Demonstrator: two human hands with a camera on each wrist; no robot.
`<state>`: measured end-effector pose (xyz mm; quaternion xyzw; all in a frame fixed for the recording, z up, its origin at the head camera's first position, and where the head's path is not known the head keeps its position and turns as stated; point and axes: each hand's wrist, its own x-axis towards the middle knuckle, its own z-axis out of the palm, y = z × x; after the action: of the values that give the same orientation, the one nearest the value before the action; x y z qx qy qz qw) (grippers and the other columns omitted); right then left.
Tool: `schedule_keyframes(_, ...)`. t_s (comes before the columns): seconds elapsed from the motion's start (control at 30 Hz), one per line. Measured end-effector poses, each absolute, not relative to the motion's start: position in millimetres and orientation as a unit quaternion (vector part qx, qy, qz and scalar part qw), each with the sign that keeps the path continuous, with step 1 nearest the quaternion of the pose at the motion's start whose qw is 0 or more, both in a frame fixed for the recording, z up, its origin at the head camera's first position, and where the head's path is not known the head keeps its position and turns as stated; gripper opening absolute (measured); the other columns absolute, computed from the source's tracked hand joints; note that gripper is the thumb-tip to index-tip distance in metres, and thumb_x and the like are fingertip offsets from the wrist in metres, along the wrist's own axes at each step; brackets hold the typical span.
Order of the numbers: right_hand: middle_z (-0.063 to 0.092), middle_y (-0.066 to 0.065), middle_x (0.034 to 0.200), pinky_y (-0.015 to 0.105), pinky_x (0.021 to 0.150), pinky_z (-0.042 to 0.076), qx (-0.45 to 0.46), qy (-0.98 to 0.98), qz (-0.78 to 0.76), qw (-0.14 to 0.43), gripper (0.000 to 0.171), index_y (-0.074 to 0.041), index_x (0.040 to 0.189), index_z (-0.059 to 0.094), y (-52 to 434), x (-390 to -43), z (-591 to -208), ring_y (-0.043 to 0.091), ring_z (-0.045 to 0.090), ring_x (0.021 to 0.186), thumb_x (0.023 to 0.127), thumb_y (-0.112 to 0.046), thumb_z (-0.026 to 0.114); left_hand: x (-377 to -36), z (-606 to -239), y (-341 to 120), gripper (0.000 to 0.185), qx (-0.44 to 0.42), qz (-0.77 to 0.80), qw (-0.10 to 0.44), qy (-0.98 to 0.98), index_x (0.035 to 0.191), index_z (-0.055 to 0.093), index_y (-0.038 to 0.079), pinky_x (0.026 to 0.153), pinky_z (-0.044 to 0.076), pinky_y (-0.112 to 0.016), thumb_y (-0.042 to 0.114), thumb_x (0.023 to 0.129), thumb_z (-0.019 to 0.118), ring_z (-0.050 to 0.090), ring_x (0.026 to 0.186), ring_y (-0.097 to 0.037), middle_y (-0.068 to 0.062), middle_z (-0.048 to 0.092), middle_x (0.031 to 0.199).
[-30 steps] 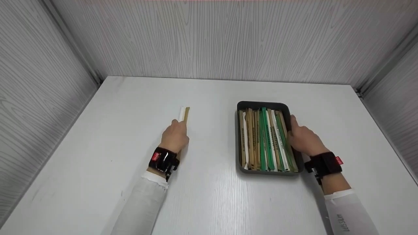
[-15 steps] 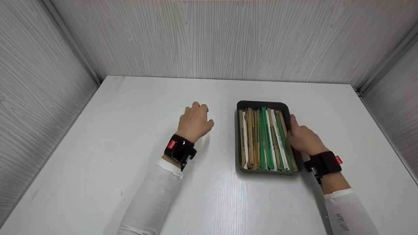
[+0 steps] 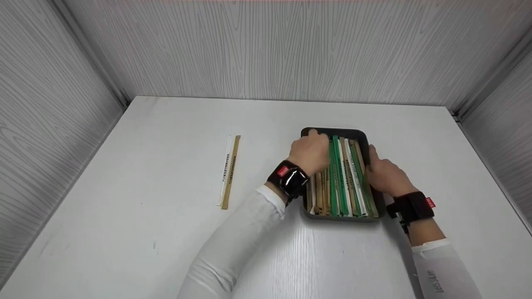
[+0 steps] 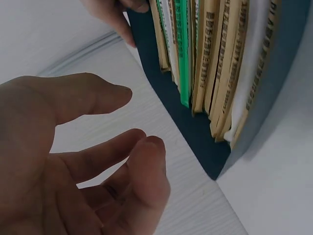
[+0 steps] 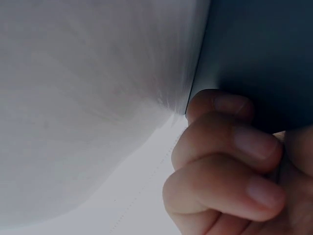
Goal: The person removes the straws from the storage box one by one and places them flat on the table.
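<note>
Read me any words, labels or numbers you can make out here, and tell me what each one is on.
Right sleeve: dark print running along it, too small to read.
Red tags on both wristbands: marks too small to read.
Wrapped chopsticks in the tray: rows of printed characters, too blurred to read.
Brown wrapped pair on the table: printed line, unreadable.
</note>
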<state>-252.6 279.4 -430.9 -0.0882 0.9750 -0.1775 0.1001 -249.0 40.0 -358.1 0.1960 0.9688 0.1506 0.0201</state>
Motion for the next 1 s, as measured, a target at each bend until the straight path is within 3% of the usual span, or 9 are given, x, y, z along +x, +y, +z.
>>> schedule_keyframes(0.07,0.066,0.035,0.1,0.051,0.069,0.053,-0.088,0.975,-0.178,0.099,0.069,0.01,0.161,0.001,279.8,-252.7,-431.1,0.033,0.064,0.074,0.107,-0.017,0.035,-251.3,-362.3,52.8,0.01,0.202,0.121,0.031,0.971,0.092,0.069,0.006,0.06,0.057,-0.033,0.003,0.096,0.06,0.06,0.07,-0.015,-0.015,0.066,0.112)
schedule_keyframes(0.2,0.066,0.034,0.098,0.049,0.068,0.052,-0.086,0.975,-0.178,0.097,0.069,0.008,0.161,0.002,281.2,-253.8,-431.2,0.033,0.064,0.073,0.107,-0.017,0.035,-257.3,-371.3,72.6,0.026,0.208,0.086,0.054,0.973,0.073,0.061,0.013,0.055,0.056,-0.028,0.003,0.097,0.06,0.055,0.064,-0.01,-0.007,0.073,0.095)
schedule_keyframes(0.3,0.066,0.033,0.098,0.049,0.067,0.052,-0.085,0.975,-0.179,0.096,0.068,0.008,0.161,0.002,281.5,-254.7,-431.0,0.032,0.064,0.072,0.107,-0.017,0.035,-261.2,-377.7,82.0,0.026,0.204,0.085,0.069,0.973,0.073,0.064,0.014,0.052,0.053,-0.025,0.006,0.098,0.063,0.052,0.061,-0.008,-0.001,0.073,0.083)
schedule_keyframes(0.47,0.066,0.034,0.098,0.051,0.068,0.053,-0.089,0.976,-0.178,0.093,0.068,0.008,0.161,0.003,281.6,-254.8,-432.8,0.034,0.065,0.073,0.107,-0.016,0.036,-268.5,-391.2,87.4,0.02,0.183,0.083,0.091,0.975,0.085,0.073,0.013,0.051,0.049,-0.025,0.01,0.1,0.061,0.049,0.061,-0.009,-0.001,0.075,0.089)
schedule_keyframes(0.7,0.065,0.025,0.081,0.047,0.06,0.05,-0.102,0.977,-0.17,0.083,0.068,0.012,0.16,0.003,281.7,-253.2,-433.8,0.03,0.061,0.063,0.106,-0.014,0.036,-276.6,-404.4,87.1,0.028,0.159,0.101,0.101,0.977,0.071,0.061,0.014,0.049,0.043,-0.025,0.011,0.099,0.065,0.047,0.061,-0.01,-0.002,0.077,0.091)
schedule_keyframes(0.87,0.065,0.023,0.082,0.044,0.06,0.05,-0.098,0.975,-0.179,0.086,0.068,0.011,0.161,0.003,281.0,-253.4,-433.3,0.028,0.06,0.063,0.107,-0.014,0.036,-278.9,-410.9,90.0,0.026,0.152,0.108,0.09,0.978,0.073,0.065,0.013,0.054,0.051,-0.025,0.009,0.098,0.064,0.055,0.066,-0.01,-0.002,0.077,0.093)
schedule_keyframes(1.0,0.066,0.024,0.082,0.044,0.06,0.05,-0.095,0.975,-0.179,0.089,0.068,0.011,0.161,0.003,280.8,-254.2,-432.8,0.029,0.061,0.065,0.107,-0.015,0.036,-278.6,-412.7,91.6,0.032,0.15,0.109,0.086,0.979,0.067,0.058,0.014,0.06,0.055,-0.026,0.01,0.099,0.062,0.057,0.069,-0.01,-0.001,0.077,0.092)
